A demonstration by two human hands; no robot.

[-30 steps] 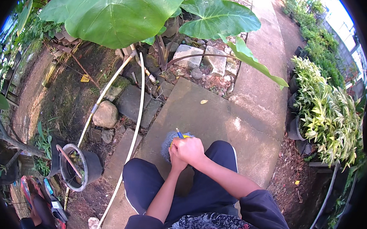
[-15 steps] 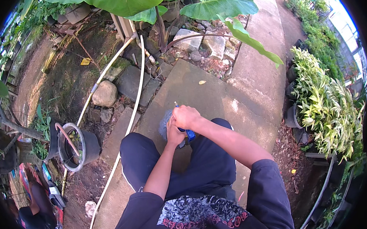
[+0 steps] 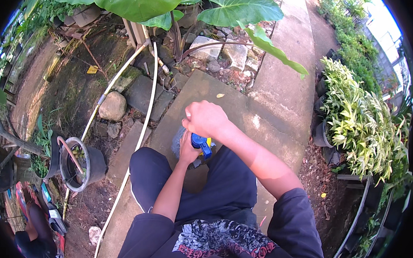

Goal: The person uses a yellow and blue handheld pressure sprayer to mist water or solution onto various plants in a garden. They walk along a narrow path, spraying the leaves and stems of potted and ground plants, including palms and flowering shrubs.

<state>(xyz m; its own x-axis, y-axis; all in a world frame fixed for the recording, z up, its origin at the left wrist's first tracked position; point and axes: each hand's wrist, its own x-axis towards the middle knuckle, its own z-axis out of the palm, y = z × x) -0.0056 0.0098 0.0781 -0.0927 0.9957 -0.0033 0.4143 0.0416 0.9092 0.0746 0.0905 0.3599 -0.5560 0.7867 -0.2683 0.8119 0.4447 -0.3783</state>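
I stand over a concrete slab (image 3: 245,107) with both hands together in front of my dark trousers (image 3: 222,186). My right hand (image 3: 208,119) is a closed fist, uppermost. Just under it a blue tool with a yellow part (image 3: 202,145) sticks out, and its upper end is hidden inside the fist. Lower down, my left hand (image 3: 186,152) closes on the same tool from below. A grey fuzzy thing (image 3: 177,141) shows at the left of that hand, mostly hidden, so I cannot tell what it is.
Two white pipes (image 3: 144,111) run along the slab's left edge past a round stone (image 3: 112,106). A dark pot (image 3: 76,164) stands at lower left. Big green leaves (image 3: 138,1) hang over the far side, rubble (image 3: 224,53) beneath them. Potted variegated plants (image 3: 361,123) line the right.
My hands stay joined on the tool, and the right fist has risen above the left. The view has tilted, so the big leaves sit higher at the edge.
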